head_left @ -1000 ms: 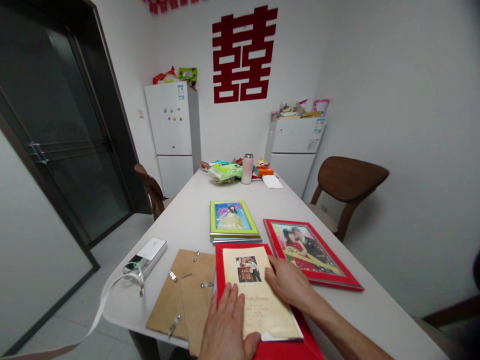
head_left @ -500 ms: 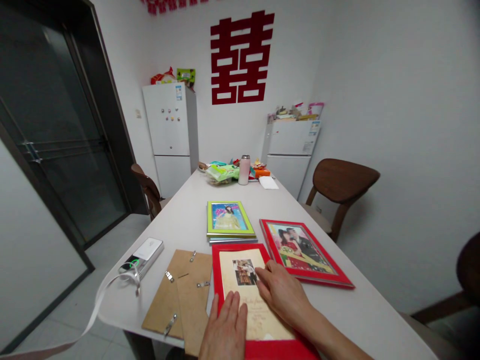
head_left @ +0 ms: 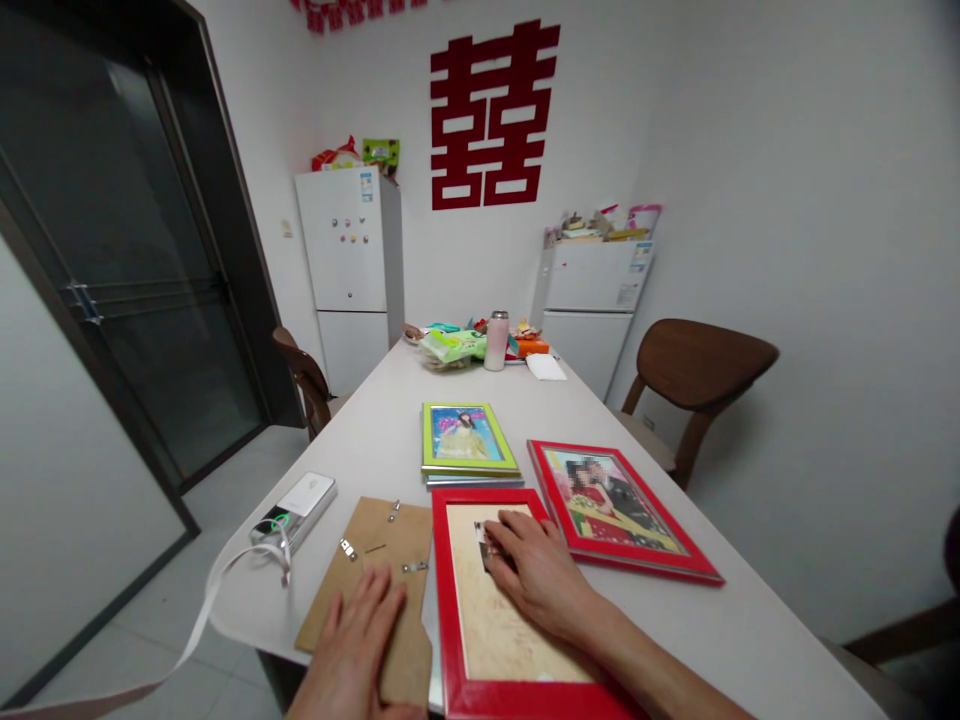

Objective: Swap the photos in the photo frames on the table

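A red picture frame lies at the near edge of the table, with a cream printed sheet set inside it. My right hand rests on this sheet, fingers stretched out and partly covering its small dark photo. To the left lies a brown backing board with metal clips and a stand flap. My left hand is laid over the board's lower part, fingers extended and holding nothing visible. Close by on the right is a second red frame with a couple's picture.
A green picture frame lies on another frame beyond the near red one. A power bank with a white cable sits at the left table edge. A pink bottle and snack bags stand at the far end.
My left hand has moved left, off the near red frame and onto the backing board. My right hand has shifted slightly over the small photo. The sheet now sits inside the frame's border.
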`<state>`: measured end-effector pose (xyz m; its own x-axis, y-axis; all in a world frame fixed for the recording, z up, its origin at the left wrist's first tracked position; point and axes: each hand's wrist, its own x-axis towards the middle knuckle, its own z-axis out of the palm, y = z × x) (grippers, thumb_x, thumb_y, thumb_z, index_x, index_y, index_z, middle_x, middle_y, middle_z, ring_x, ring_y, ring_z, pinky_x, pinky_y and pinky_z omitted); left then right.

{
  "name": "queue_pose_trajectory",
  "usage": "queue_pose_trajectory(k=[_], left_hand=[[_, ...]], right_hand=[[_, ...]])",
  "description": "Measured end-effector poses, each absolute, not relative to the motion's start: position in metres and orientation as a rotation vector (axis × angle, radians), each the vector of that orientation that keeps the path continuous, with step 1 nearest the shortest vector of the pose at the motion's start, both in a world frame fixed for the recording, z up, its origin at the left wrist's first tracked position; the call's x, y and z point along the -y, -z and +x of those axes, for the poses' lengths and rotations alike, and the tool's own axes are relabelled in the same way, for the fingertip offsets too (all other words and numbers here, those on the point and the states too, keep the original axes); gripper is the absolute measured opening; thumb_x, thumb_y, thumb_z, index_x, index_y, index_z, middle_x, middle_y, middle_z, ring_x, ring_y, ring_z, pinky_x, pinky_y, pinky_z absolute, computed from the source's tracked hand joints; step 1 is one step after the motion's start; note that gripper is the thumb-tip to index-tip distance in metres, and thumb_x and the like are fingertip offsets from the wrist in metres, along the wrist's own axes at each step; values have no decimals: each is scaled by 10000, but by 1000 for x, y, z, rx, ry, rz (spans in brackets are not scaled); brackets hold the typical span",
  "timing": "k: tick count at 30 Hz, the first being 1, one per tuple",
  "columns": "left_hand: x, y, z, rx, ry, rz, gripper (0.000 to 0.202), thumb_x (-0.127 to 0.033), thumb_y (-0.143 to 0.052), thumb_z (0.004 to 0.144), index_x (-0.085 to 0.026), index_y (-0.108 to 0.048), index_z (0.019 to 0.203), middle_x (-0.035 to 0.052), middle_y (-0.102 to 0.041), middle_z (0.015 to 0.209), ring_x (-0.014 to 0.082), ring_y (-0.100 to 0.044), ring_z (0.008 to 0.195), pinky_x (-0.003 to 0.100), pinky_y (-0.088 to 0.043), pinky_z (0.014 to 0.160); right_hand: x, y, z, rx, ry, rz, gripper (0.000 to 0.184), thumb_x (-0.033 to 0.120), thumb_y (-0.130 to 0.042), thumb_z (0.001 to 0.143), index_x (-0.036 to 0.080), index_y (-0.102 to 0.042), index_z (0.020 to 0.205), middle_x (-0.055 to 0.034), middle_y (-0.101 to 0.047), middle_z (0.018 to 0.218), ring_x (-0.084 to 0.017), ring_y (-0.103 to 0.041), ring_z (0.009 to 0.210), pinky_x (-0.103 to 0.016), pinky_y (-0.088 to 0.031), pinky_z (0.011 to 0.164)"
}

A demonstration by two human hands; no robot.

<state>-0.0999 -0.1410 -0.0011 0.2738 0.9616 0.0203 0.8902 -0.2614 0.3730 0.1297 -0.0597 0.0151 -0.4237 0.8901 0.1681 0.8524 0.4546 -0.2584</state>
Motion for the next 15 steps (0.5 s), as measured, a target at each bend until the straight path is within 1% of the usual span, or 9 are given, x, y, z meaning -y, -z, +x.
queue_pose_trajectory(k=[1, 4, 7, 9, 10, 12, 15], left_hand=[[142, 3, -111, -1797, -297, 2221, 815, -462, -631, 550, -154, -330, 1243, 166, -246, 1326, 320, -207, 1220, 539, -169, 961], [143, 12, -135, -2019, -238, 2161, 793, -298, -658, 514, -128, -356, 1227, 161, -251, 1329, 315, -198, 1221, 504, -201, 968], [141, 24, -145, -2032, -351, 2222, 728, -232, -646, 513, -109, -412, 1191, 167, -308, 1308, 304, -246, 1209, 446, -262, 967], [139, 33, -150, -1995, -465, 2276, 690, -218, -653, 513, -126, -446, 1165, 161, -364, 1282, 294, -307, 1185, 412, -303, 957], [139, 36, -153, -1985, -524, 2297, 679, -218, -660, 511, -144, -458, 1156, 151, -393, 1268, 288, -337, 1171, 402, -321, 949], [138, 42, -158, -1972, -633, 2331, 675, -247, -686, 501, -179, -475, 1138, 132, -438, 1241, 286, -387, 1139, 394, -358, 926], [136, 45, -163, -1925, -763, 2386, 674, -364, -707, 495, -190, -499, 1112, 128, -493, 1193, 289, -455, 1083, 379, -415, 878]], right_hand=[[66, -18, 123, 2434, -235, -1449, 361, 325, -354, 800, 200, -481, 1114, -97, -472, 1131, -224, -383, 1046, -368, -235, 874], [88, -24, 92, 2453, -365, -1300, 384, 380, -426, 756, 219, -488, 1099, -80, -492, 1077, -226, -395, 1000, -376, -223, 885], [106, -20, 58, 2461, -468, -1215, 528, 512, -522, 634, 231, -488, 1079, -72, -496, 1044, -249, -393, 971, -412, -227, 879], [113, -15, 42, 2468, -503, -1205, 629, 560, -553, 559, 226, -477, 1087, -88, -479, 1060, -277, -382, 977, -448, -230, 868], [114, -12, 36, 2467, -511, -1214, 649, 542, -571, 540, 223, -470, 1096, -95, -470, 1067, -286, -379, 977, -457, -236, 862], [115, -9, 30, 2458, -533, -1228, 633, 436, -598, 533, 224, -456, 1112, -97, -457, 1066, -282, -384, 960, -446, -268, 842], [115, -11, 30, 2412, -647, -1191, 599, 259, -568, 538, 226, -440, 1123, -81, -447, 1057, -247, -399, 940, -393, -323, 817]])
